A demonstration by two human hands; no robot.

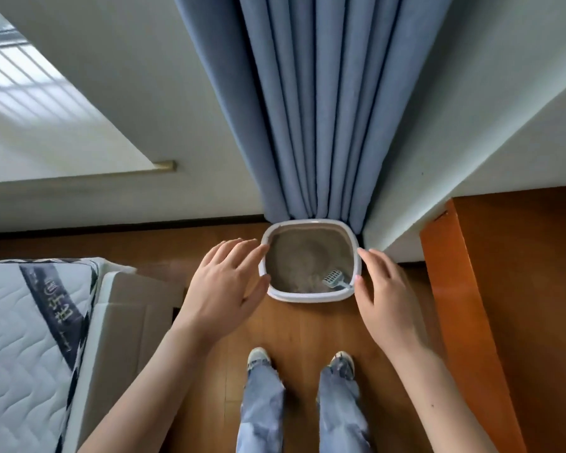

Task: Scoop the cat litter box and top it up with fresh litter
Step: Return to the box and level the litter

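Note:
A white square litter box (308, 297) sits on the wooden floor against the foot of a blue curtain. Grey-brown litter (303, 258) fills it. A pale slotted scoop (333, 278) lies in its near right corner, handle on the rim. My left hand (224, 287) hovers in the air in line with the box's left side, fingers spread and straight. My right hand (384, 291) hovers in line with its right side, fingers relaxed. Both hands hold nothing. From this height I cannot tell if they touch the box.
The blue curtain (311, 109) hangs in folds behind the box. A mattress (23, 338) and a flat cardboard piece (128, 325) lie on the left. An orange wooden cabinet (504, 305) stands on the right. My two feet (299, 362) are on the floor below the box.

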